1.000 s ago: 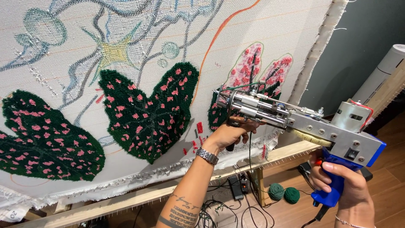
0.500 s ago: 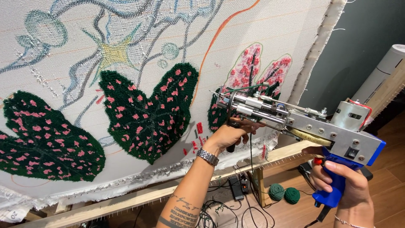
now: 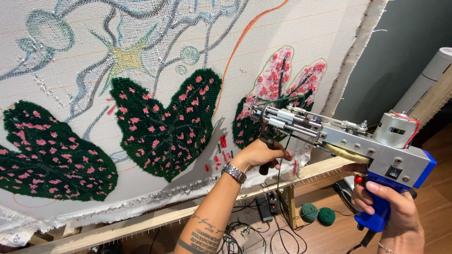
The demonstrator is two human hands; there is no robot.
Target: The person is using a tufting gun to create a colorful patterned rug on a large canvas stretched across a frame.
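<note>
A tufting gun (image 3: 358, 141) with a metal body and blue handle points at a white cloth (image 3: 155, 61) stretched on a wooden frame (image 3: 188, 211). My right hand (image 3: 391, 211) grips the blue handle at the lower right. My left hand (image 3: 259, 154), with a metal watch at the wrist, holds the gun's black front grip just below its needle. The needle tip sits at a partly tufted pink and green leaf (image 3: 278, 101). Two finished dark green leaves with pink spots (image 3: 169, 127) (image 3: 47, 155) lie to the left.
Two green yarn balls (image 3: 318, 214) lie on the wooden floor under the frame, beside tangled black cables (image 3: 254, 226) and a power strip. A dark wall (image 3: 405, 42) and a white roll (image 3: 423, 80) stand to the right of the frame.
The gun and both hands have shifted very slightly; the needle stays at the pink and green leaf.
</note>
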